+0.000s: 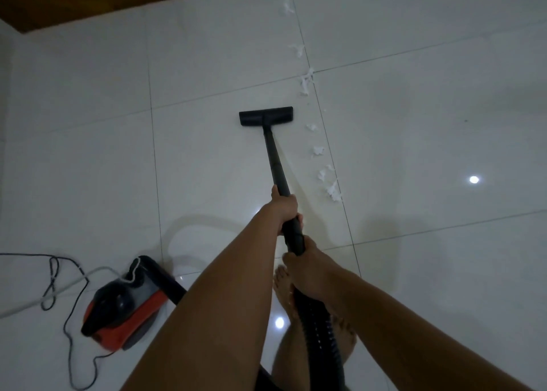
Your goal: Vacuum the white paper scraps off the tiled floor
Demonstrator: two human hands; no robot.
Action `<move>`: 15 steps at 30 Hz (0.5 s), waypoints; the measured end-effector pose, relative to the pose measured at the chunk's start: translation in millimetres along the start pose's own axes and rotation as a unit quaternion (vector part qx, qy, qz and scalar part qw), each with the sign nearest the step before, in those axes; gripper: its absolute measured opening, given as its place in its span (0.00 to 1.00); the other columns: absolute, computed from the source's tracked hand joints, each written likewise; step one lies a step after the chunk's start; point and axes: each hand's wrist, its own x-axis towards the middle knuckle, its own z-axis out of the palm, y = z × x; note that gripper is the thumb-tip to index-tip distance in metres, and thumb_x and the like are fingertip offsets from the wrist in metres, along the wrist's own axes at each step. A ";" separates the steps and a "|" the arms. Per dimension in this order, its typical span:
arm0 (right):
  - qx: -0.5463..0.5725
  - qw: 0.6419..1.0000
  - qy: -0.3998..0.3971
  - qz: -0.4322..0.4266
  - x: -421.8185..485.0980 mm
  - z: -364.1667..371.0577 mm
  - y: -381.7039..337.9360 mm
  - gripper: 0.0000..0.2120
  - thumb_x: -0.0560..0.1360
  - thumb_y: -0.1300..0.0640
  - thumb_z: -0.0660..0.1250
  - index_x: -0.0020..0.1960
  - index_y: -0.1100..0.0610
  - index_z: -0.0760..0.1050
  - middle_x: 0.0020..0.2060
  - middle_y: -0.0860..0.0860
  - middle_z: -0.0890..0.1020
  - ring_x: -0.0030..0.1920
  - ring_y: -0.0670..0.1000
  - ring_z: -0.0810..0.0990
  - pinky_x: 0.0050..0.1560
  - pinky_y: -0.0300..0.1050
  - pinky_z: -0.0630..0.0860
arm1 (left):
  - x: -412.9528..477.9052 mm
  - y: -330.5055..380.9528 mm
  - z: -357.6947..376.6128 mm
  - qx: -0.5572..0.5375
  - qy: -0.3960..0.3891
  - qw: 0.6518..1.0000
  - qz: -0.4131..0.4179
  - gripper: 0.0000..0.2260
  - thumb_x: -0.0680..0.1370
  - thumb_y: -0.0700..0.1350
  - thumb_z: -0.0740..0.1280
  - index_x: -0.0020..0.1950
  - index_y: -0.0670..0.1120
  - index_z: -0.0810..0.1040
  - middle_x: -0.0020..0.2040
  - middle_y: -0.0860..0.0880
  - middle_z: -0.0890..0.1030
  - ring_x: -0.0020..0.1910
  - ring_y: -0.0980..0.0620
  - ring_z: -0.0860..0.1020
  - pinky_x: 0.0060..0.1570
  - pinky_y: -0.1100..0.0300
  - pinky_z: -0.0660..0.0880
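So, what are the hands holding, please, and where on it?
The vacuum wand: left hand grips its near end, right hand just behind, at the hose cuff.

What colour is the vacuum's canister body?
The canister is orange-red with a black top, clearest in the head view.

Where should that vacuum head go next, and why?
Probably a short slide to the right: the vacuum head rests on bare floor just left of the paper scraps, which trail alongside the tube. The left hand and right hand grip it.
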 end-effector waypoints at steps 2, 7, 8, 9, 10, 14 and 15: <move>0.000 1.000 -0.005 0.002 -10.8 1.1 13.3 0.24 0.84 0.57 0.58 0.78 0.48 0.58 0.42 0.55 0.77 0.19 0.42 0.76 0.16 0.30 0.66 | -8.5 -14.1 5.3 0.001 0.002 1.000 -0.005 0.28 0.86 0.49 0.57 0.81 0.66 0.47 0.38 0.44 0.76 0.30 0.51 0.74 0.44 0.54 0.79; 0.008 1.000 -0.026 0.013 -45.1 6.2 48.3 0.22 0.84 0.55 0.60 0.76 0.51 0.61 0.45 0.56 0.80 0.28 0.45 0.78 0.19 0.32 0.71 | -39.1 -55.3 17.2 -0.002 0.004 1.000 -0.016 0.29 0.86 0.49 0.57 0.82 0.66 0.46 0.38 0.44 0.75 0.30 0.52 0.74 0.41 0.55 0.79; 0.006 0.999 -0.030 0.017 -53.6 7.6 54.4 0.21 0.84 0.55 0.60 0.76 0.52 0.62 0.45 0.56 0.80 0.29 0.46 0.78 0.19 0.32 0.71 | -45.1 -63.6 19.3 -0.001 0.004 1.000 -0.018 0.30 0.86 0.49 0.57 0.82 0.66 0.45 0.38 0.44 0.75 0.30 0.52 0.74 0.41 0.55 0.79; 0.003 0.999 -0.034 0.019 -62.1 8.9 60.2 0.21 0.84 0.56 0.59 0.76 0.53 0.62 0.44 0.56 0.79 0.29 0.46 0.77 0.19 0.32 0.70 | -51.6 -71.7 21.2 0.000 0.003 1.000 -0.021 0.30 0.86 0.48 0.57 0.82 0.66 0.45 0.38 0.44 0.75 0.30 0.51 0.74 0.39 0.55 0.78; 0.000 0.999 -0.040 0.021 -70.6 10.0 64.7 0.21 0.84 0.57 0.58 0.76 0.54 0.62 0.43 0.56 0.79 0.27 0.46 0.77 0.19 0.32 0.70 | -58.6 -79.0 22.7 -0.001 0.002 1.000 -0.023 0.30 0.86 0.48 0.57 0.82 0.66 0.45 0.38 0.44 0.75 0.30 0.51 0.73 0.38 0.55 0.78; 0.043 0.996 -0.067 0.044 -98.0 14.4 74.1 0.20 0.84 0.59 0.56 0.75 0.55 0.62 0.38 0.58 0.76 0.24 0.49 0.76 0.20 0.36 0.72 | -82.2 -101.8 21.6 0.019 0.003 1.000 -0.022 0.28 0.86 0.47 0.57 0.82 0.62 0.48 0.37 0.44 0.76 0.30 0.51 0.74 0.34 0.56 0.77; 0.059 0.994 -0.075 0.050 -103.5 15.8 74.8 0.18 0.84 0.59 0.56 0.74 0.55 0.62 0.37 0.58 0.76 0.24 0.50 0.76 0.20 0.36 0.73 | -84.8 -104.7 19.9 0.023 0.008 0.999 -0.025 0.28 0.86 0.47 0.57 0.82 0.62 0.48 0.38 0.44 0.76 0.30 0.52 0.74 0.34 0.57 0.78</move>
